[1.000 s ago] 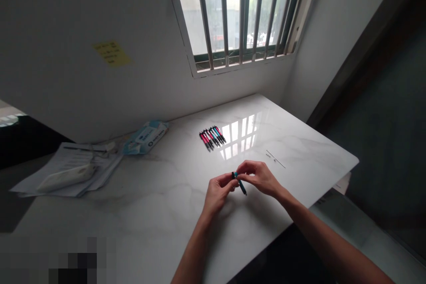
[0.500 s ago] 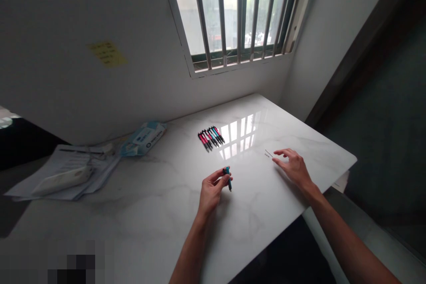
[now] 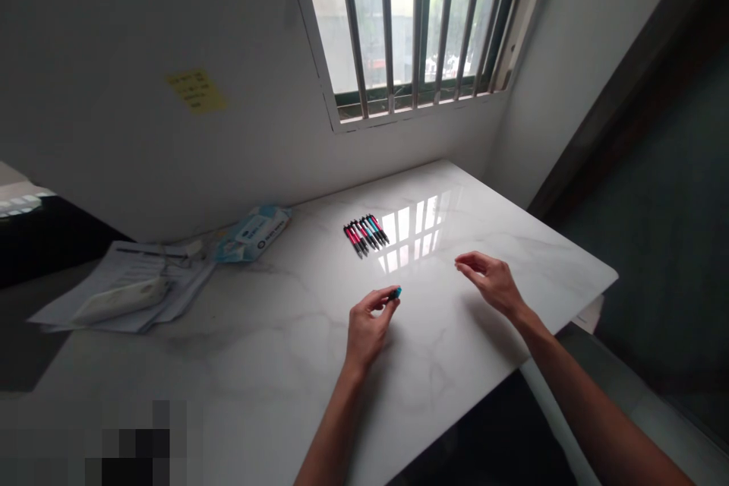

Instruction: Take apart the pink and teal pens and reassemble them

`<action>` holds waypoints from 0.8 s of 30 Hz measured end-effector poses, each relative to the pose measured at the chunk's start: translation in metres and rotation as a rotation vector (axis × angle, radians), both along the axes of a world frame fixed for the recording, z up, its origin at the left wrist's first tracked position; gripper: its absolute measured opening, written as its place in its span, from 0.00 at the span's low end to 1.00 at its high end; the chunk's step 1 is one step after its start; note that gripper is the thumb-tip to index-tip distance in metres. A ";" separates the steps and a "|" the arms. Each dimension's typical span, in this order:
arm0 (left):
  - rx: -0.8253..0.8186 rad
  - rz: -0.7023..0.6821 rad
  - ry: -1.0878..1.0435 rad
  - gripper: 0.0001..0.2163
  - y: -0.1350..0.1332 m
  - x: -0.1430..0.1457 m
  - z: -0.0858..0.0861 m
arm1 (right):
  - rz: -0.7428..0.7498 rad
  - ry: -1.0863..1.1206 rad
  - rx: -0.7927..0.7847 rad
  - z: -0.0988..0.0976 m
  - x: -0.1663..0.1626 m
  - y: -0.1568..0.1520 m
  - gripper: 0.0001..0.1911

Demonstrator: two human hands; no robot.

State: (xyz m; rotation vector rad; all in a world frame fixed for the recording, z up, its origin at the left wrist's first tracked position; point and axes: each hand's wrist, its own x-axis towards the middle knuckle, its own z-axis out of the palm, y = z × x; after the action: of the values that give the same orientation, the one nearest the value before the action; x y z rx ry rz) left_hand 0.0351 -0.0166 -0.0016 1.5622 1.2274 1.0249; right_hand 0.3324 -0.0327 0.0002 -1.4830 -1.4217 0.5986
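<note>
My left hand (image 3: 367,323) is closed on a teal pen barrel (image 3: 395,293), holding it just above the white marble table (image 3: 273,334). To its right my right hand (image 3: 490,279) hovers low over the table with thumb and fingers pinched together; what they hold, if anything, is too thin to make out. A row of several pink and teal pens (image 3: 366,231) lies side by side farther back, beyond both hands.
A blue pack of wipes (image 3: 254,231) and a pile of papers (image 3: 125,285) lie at the back left by the wall. A yellow sticky note (image 3: 197,91) hangs on the wall. A barred window (image 3: 415,23) is behind the table. The table's right edge drops off by a dark doorway.
The hands, joined on the pen a second ago, have parted. My right hand reached to a thin piece on the table and now is pinched above that spot. The left kept the pen.
</note>
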 end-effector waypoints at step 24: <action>0.120 -0.097 0.087 0.09 -0.008 0.006 0.014 | 0.435 -0.038 0.145 0.032 -0.086 -0.004 0.07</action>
State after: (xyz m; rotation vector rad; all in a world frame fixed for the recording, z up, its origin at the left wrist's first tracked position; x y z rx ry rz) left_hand 0.0412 -0.0244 0.0122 1.7580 1.1544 0.9925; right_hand 0.2466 -0.0369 0.0317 -1.0806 -1.7948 0.7160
